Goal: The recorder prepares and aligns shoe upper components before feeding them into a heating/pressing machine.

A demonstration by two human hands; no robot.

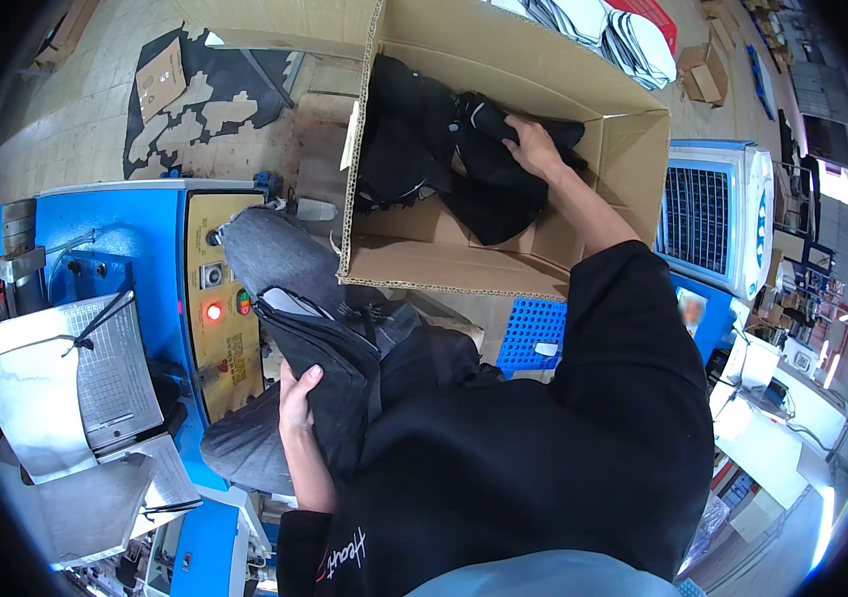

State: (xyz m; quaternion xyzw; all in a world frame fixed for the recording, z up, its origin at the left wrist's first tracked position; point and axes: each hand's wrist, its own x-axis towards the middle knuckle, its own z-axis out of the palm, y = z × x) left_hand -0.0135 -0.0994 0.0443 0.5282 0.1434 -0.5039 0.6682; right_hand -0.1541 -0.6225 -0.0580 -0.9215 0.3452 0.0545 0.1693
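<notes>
An open cardboard box (631,149) stands in front of me with several limp black fabric pieces (409,124) lying in it. My right hand (535,149) reaches inside, its thumb and fingers closed on a black fabric piece (499,184) near the box's right half. Low on the left, my left hand (299,396) grips a folded stack of black fabric pieces (329,363) against my lap, thumb on top. A pale edge shows at the stack's upper end. The left fingers beneath the stack are mostly hidden.
At left stands a blue machine (115,224) with a yellow control panel (220,338) and lit red button. Metal plates (36,383) hang beside it. A blue perforated crate (531,333) sits below the box; an air cooler (708,214) stands right. White cut pieces (633,45) lie beyond.
</notes>
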